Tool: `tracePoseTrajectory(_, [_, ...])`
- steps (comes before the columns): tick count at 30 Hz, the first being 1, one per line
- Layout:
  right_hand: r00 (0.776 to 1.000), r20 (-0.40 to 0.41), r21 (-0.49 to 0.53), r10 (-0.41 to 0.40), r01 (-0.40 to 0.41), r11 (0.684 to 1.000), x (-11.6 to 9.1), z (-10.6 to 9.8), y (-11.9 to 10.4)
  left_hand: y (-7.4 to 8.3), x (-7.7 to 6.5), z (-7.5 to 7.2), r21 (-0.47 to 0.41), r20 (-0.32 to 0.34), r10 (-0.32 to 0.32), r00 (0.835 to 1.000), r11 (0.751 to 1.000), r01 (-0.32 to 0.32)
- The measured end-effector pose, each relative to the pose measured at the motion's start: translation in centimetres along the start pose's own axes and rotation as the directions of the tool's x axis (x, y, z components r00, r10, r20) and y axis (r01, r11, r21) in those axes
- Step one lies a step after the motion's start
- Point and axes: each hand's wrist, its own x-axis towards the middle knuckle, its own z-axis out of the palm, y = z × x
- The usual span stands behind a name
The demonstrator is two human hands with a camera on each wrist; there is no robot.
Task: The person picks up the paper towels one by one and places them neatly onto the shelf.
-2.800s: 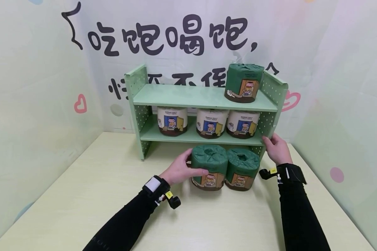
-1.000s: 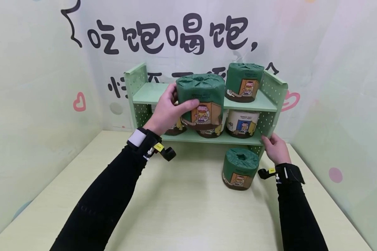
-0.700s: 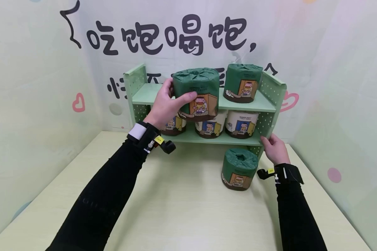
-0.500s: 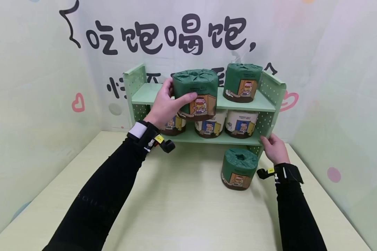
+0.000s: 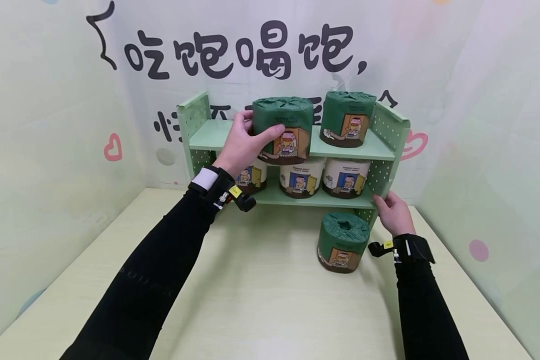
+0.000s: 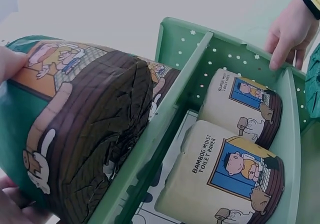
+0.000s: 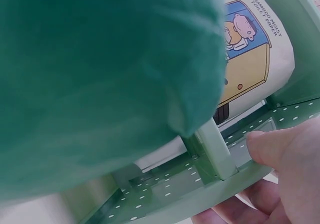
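My left hand (image 5: 245,142) grips a green-wrapped toilet roll (image 5: 281,117) by its left side, thumb across the front. The roll is raised at the front edge of the upper shelf (image 5: 209,134) of a green rack; its brown underside (image 6: 112,134) shows in the left wrist view, close to that edge. My right hand (image 5: 395,215) holds the rack's perforated right side panel (image 5: 382,172), thumb inside and fingers round the outside. Another green toilet roll (image 5: 348,120) stands at the right end of the upper shelf.
Cream toilet rolls (image 5: 347,177) stand on the lower shelf, partly hidden by the raised roll and left hand. One more green roll (image 5: 343,242) stands on the pale table (image 5: 252,300) before the rack's right side. A printed wall (image 5: 229,30) rises behind.
My left hand has lifted the green toilet roll from the table to the upper shelf's height, lately shifting it slightly right and levelling it. My right hand has kept its hold on the rack.
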Motion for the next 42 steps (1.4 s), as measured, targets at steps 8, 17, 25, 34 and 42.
tracePoseTrajectory(8, [1.000,-0.005,-0.003,-0.001,0.001,1.000,0.1,0.0,0.1,-0.2,1.0,0.4,0.046,-0.054,0.008,0.999,0.999,-0.005])
tracePoseTrajectory(17, [1.000,0.005,-0.004,0.005,-0.005,1.000,0.1,-0.1,0.0,0.1,2.4,0.6,0.126,-0.079,-0.009,0.997,0.992,0.019])
tracePoseTrajectory(25, [1.000,0.011,0.008,0.009,-0.009,1.000,0.2,-0.2,0.0,0.1,3.3,1.1,0.177,-0.099,-0.026,0.995,0.983,0.043])
tracePoseTrajectory(34, [1.000,0.002,-0.002,0.010,-0.010,1.000,0.2,-0.1,0.1,0.2,4.4,1.6,0.266,-0.118,-0.006,0.993,0.963,0.037])
tracePoseTrajectory(42, [1.000,0.003,-0.001,0.011,-0.011,1.000,0.2,-0.1,-0.1,0.2,5.0,2.3,0.287,-0.157,-0.024,0.987,0.956,0.069])
